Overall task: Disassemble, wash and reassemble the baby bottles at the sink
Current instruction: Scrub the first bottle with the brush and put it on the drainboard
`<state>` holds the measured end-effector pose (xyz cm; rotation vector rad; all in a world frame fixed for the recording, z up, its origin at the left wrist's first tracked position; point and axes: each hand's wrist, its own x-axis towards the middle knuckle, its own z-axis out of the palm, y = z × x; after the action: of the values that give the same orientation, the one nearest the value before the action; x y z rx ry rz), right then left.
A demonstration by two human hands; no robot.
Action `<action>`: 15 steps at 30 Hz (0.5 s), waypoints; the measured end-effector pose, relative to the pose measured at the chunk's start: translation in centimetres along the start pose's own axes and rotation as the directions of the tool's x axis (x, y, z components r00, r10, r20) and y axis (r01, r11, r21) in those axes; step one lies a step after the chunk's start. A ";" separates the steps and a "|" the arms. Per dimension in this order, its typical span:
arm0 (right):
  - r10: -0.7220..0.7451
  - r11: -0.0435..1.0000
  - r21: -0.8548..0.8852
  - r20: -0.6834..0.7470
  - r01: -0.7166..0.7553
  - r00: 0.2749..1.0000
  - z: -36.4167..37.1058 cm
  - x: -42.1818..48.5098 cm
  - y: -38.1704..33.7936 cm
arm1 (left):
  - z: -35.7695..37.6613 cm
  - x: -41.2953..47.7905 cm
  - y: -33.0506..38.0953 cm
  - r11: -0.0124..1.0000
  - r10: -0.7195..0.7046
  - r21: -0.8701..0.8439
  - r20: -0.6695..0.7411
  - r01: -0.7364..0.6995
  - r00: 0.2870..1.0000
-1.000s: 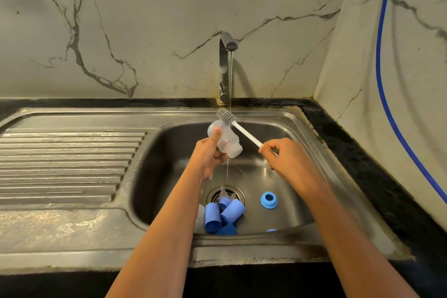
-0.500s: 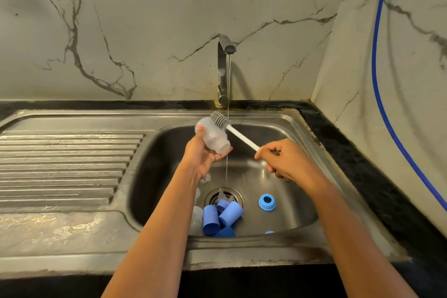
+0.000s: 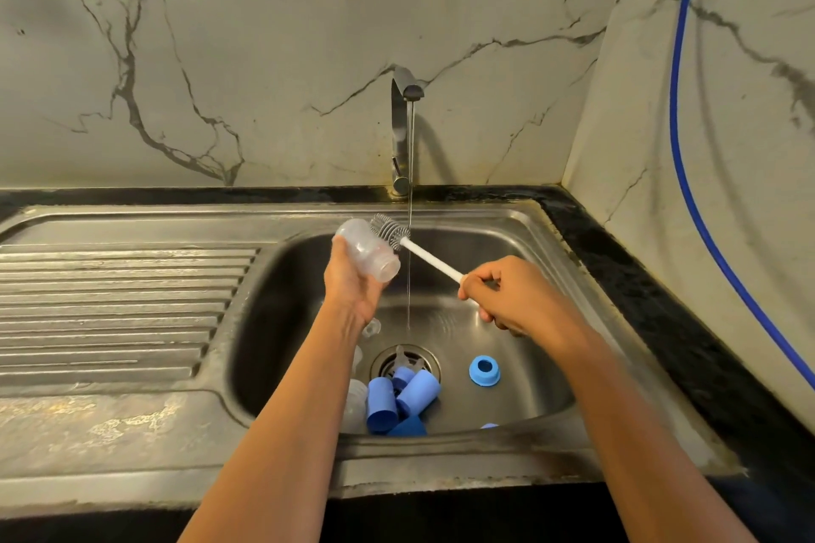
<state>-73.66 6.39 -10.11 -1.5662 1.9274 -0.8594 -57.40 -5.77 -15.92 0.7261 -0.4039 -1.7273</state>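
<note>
Left hand (image 3: 353,282) is gripping a clear bottle (image 3: 367,255) over the sink (image 3: 547,234); right hand (image 3: 507,300) is pinching a brush (image 3: 414,247) against its side.

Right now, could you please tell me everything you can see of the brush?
The brush has a grey head of looped bristles and a straight white handle, plastic by its look. It slants up and left above the sink. The right hand grips the handle's lower end. The head lies outside the clear bottle, against its wall; the left hand holds that bottle. The stream falls past where head meets handle; contact is unclear.
</note>
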 end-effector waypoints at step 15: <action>-0.026 0.996 -0.084 0.005 0.026 1.000 -0.7 0.0 0.5 | 0.4 0.0 -0.2 0.990 0.054 0.134 -0.023 -0.051 0.998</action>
<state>-74.49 6.62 -9.96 -1.6434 1.9675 -0.7946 -57.86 -5.77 -15.74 0.8267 -0.5192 -1.6508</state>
